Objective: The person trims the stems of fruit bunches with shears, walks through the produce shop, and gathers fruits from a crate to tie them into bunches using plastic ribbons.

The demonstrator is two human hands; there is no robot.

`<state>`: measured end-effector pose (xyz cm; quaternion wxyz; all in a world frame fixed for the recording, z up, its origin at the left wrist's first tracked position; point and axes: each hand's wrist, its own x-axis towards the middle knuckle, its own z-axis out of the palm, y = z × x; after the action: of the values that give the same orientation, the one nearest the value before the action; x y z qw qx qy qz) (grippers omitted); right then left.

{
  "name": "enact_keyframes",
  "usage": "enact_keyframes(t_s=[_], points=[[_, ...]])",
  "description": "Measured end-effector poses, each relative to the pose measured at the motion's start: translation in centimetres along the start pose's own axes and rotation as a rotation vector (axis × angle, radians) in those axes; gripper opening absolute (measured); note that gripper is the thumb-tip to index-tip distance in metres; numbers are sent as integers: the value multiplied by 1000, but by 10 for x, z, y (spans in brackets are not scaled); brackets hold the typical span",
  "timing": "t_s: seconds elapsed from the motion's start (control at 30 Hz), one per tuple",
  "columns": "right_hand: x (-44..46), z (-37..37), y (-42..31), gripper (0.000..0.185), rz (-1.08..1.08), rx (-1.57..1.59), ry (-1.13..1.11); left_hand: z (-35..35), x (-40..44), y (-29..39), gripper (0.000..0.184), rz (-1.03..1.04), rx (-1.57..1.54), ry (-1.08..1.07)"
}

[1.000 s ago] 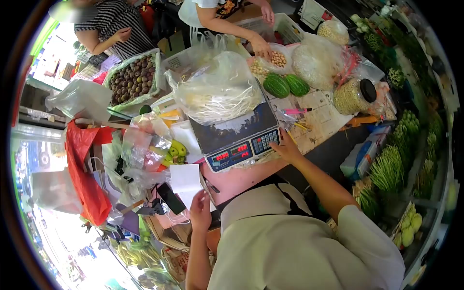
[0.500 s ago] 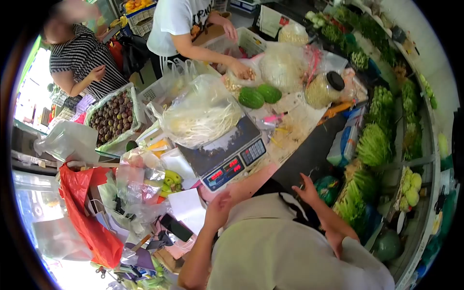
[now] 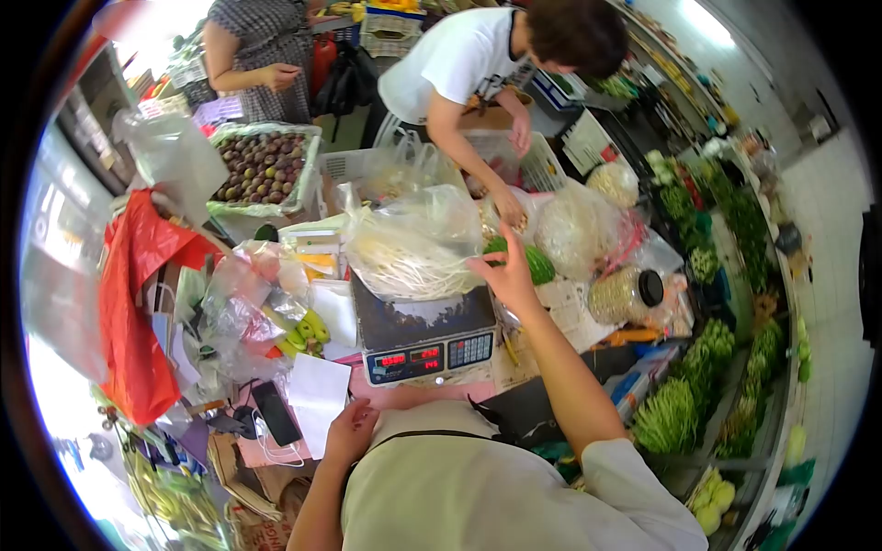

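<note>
A clear plastic bag of long white sprouts (image 3: 413, 257) rests on a black scale (image 3: 427, 338) with lit red digits. My right hand (image 3: 507, 274), fingers apart and empty, is stretched out at the bag's right side, in front of two green striped melons (image 3: 540, 265). Near my waist, my left hand (image 3: 352, 429) has loosely curled fingers and holds nothing that I can see. It is beside white paper (image 3: 317, 395), and a dark phone (image 3: 276, 412) lies further left.
One person (image 3: 469, 73) leans over the table's far side, a hand by the melons. Another person (image 3: 262, 64) stands behind a crate of round dark fruit (image 3: 262, 165). A jar (image 3: 625, 295) stands right. Green vegetables (image 3: 672, 418) line the right shelf. A red bag (image 3: 142, 312) hangs left.
My right hand has left the scale's keys, dropped near my waist, then reached out to the bag of sprouts. The white-shirted person now leans further over the table. The camera view has shifted.
</note>
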<state>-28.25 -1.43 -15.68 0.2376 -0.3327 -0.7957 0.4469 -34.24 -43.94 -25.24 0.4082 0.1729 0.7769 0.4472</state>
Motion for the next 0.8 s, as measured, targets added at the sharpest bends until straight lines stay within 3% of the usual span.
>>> enact_keyframes(t_s=[0.07,0.1,0.17,0.2,0.27,0.33,0.4,0.43,0.5,0.57,0.6,0.67,0.73,0.77,0.8], points=[[31,13,-24,114,40,-247,-44,6,-12,-3,44,-15,-40,78],[45,20,-12,114,11,-252,-74,9,-15,-2,44,-20,-68,132],[70,34,35,113,-230,-362,-125,10,-19,2,44,-76,-155,170],[66,37,22,89,-379,-393,-118,10,-22,4,44,-126,-212,170],[64,40,44,53,-251,-318,-236,7,-26,17,44,-148,-254,195],[42,37,23,36,-171,-172,-215,7,-19,25,45,-155,-277,213],[16,27,-17,31,236,-21,-207,12,-9,29,45,-9,-358,91],[9,21,-36,31,231,-14,-204,16,0,31,46,45,-366,37],[-13,7,-68,28,251,29,-321,10,17,63,57,110,-304,-129],[-32,6,-101,25,245,22,-326,18,37,90,75,134,-534,-327],[-40,7,-114,22,234,-2,-351,32,55,94,88,322,-322,-198],[-59,10,-131,20,0,-180,-398,51,76,124,108,557,26,47],[-77,17,-147,22,-72,-213,-484,76,91,148,115,612,178,170],[-85,25,-139,23,-206,-203,-464,101,110,136,110,486,-426,-101],[-91,29,-145,21,-256,-217,-448,100,120,133,107,419,-716,-249]])
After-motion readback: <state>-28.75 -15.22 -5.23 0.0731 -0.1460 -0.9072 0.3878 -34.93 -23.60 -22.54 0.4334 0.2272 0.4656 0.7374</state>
